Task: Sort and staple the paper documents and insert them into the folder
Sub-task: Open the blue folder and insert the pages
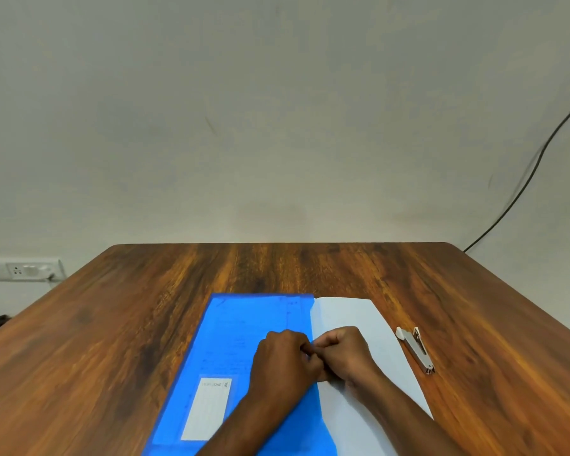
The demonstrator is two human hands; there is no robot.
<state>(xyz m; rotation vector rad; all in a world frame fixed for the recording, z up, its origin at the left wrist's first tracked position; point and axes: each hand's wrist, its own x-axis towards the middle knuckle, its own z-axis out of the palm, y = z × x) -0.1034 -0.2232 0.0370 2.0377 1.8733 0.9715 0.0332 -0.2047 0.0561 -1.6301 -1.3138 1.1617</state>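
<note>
Hands meet at the folder's right edge, fingers curled together on something too small for me to make out.

Table [112, 324] carries the blue folder [244, 340], my landmark, lying flat at the near middle. Paper [359, 317] lies just right of the folder, touching its edge. My left hand [283, 360] and right hand [346, 350] pinch where folder meets paper; whether they hold sheet, flap or both I cannot tell. Stapler [417, 350] rests right of the folder, beyond the paper, untouched. I judge insertion is in hand; next calls for sliding the sheet squarely under the cover.
</note>
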